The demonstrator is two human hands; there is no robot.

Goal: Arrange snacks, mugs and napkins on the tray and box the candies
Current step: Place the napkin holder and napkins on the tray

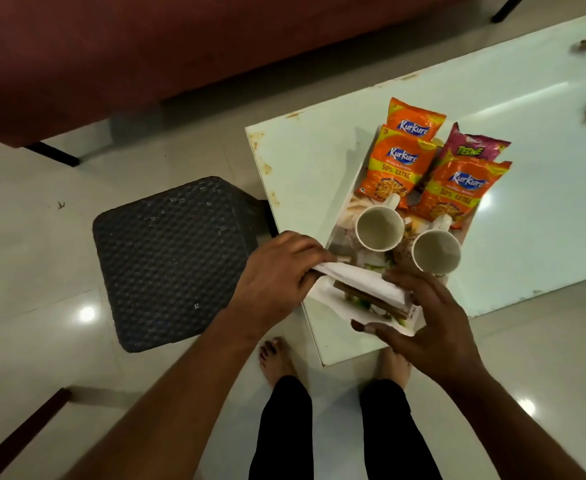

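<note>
Pale glass table (513,140) over a tiled floor, maroon sofa (146,46) at the back. From my feed both hands work at the near end of the tray (353,183). The left hand (277,271) pinches the left end of a folded white napkin (360,280), fingers curled over it. The right hand (426,327) is spread wide, fingers lying on the napkin's right end, thumb stretched out apart below; I can't tell if it really grips. The napkin runs between the two hands, over the tray's near end. Just beyond the grip stand two white mugs upright, one (379,228) nearer the left hand, one (436,252) just past the right hand's fingers. Farther beyond those lie three orange Kurkure packets (397,168) and a purple Tedhe packet (471,148), overlapping, all on the tray. Two candies (585,46) lie well apart from the hands, far right on the table, blurred. Black woven stool (173,258) just left of the left hand, on the floor
</note>
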